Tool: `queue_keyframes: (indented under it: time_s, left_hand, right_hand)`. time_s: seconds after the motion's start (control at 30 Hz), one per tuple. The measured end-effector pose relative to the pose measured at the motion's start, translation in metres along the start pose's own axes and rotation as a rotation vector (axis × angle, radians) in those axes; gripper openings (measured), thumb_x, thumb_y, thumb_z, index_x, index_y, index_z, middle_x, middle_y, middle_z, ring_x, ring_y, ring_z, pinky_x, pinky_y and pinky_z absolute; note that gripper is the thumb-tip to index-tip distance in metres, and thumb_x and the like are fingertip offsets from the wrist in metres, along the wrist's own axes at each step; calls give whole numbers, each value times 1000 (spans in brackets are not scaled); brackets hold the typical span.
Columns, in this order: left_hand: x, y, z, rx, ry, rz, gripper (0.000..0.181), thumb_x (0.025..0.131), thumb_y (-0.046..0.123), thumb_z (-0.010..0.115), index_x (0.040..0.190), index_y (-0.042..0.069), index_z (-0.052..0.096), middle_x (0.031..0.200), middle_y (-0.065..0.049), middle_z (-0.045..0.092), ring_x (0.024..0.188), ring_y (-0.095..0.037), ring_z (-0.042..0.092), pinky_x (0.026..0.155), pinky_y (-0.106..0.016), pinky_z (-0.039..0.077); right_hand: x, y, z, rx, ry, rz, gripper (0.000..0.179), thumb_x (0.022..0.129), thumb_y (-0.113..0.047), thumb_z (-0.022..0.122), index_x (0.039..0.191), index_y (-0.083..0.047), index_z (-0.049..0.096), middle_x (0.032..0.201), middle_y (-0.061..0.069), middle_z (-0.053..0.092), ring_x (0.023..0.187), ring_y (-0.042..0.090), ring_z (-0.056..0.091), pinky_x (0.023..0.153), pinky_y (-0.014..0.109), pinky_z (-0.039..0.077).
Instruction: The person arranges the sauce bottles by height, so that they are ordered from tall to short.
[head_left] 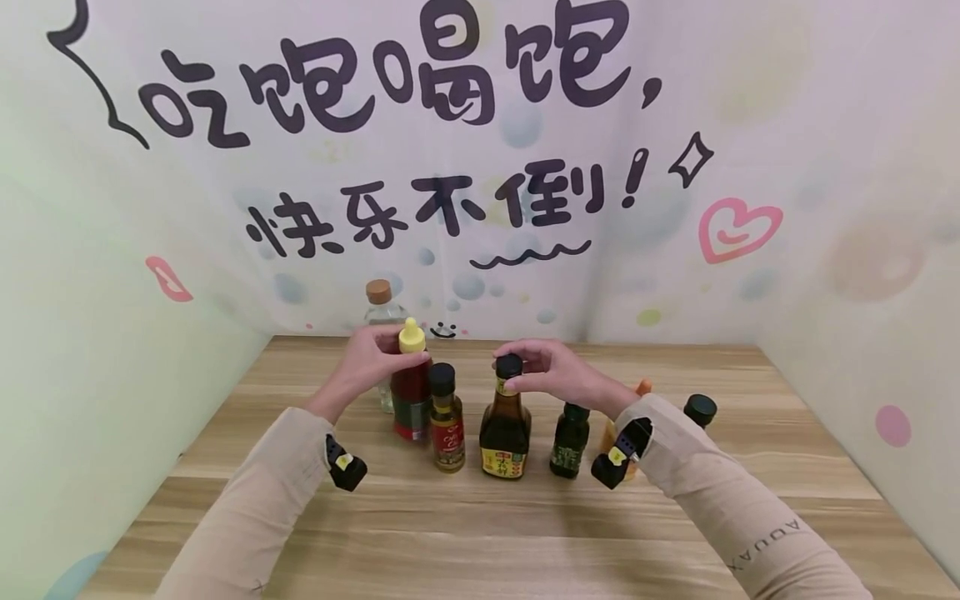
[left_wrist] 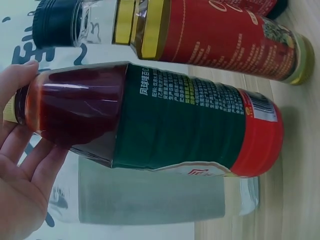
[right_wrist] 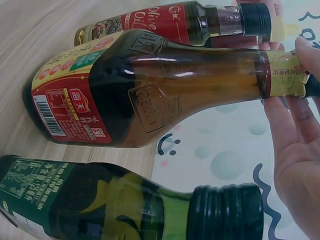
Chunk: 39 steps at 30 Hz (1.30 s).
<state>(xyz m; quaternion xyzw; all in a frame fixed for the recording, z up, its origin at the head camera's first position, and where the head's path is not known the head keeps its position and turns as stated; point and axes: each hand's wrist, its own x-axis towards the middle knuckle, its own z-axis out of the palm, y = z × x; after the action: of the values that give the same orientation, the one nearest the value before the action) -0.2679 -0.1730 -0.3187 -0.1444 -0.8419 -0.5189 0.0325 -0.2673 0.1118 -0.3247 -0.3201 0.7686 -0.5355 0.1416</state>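
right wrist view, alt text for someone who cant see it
A right hand holds a brown bottle by its neck. In this sideways picture, a red-labelled oil bottle is above it and a green bottle below.

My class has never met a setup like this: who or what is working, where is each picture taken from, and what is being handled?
This is no robot but a person. The wide picture comes from a camera worn on the head; the two close ones come from cameras on the wrists, so bottles appear sideways there. The left hand holds a red sauce bottle with a yellow top; the right hand holds a brown sauce bottle by its neck. The wooden table also bears a red-labelled oil bottle, a small green bottle, a clear bottle behind, and others partly hidden by the right arm.
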Motion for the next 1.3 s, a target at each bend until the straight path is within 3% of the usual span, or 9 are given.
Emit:
queue_keyframes:
  time_s: [0.2,0.5,0.7,1.03,1.3]
  left_hand:
    - [11,3,10,-19,-8,26,35,73,17,73,103,1,64,95,-13,65,85,-20,62,76,-33,49]
    - [22,7,23,10,19,-19,45,74,23,72,113,3,60,104,-13,63,91,-23,60,79,-36,48]
    - [30,8,31,10,38,2,45,75,20,72,115,4,60,103,-13,63,91,-23,60,79,-37,48]
    - [36,4,38,-18,118,-47,47,74,24,72,115,6,59,107,-11,62,95,-22,59,82,-37,46]
    - [41,3,42,-28,191,-80,45,75,16,71,116,4,58,108,-14,61,95,-24,59,80,-37,47]
  right_hand:
    - [0,-1,-1,-9,6,4,44,80,-18,67,120,-10,54,113,7,55,91,20,57,78,33,47]
    - [-1,1,-2,6,3,-7,44,80,-17,67,121,-8,53,117,14,53,92,21,57,78,33,48]
    - [-1,1,-2,26,1,-10,44,80,-16,66,121,-7,53,113,10,55,92,22,58,78,34,48]
    - [1,2,0,21,1,-11,44,80,-16,67,121,-8,53,115,11,54,93,21,57,78,34,48]
    - [1,3,0,42,3,-7,44,79,-16,67,120,-7,53,112,11,55,92,22,58,78,34,48]
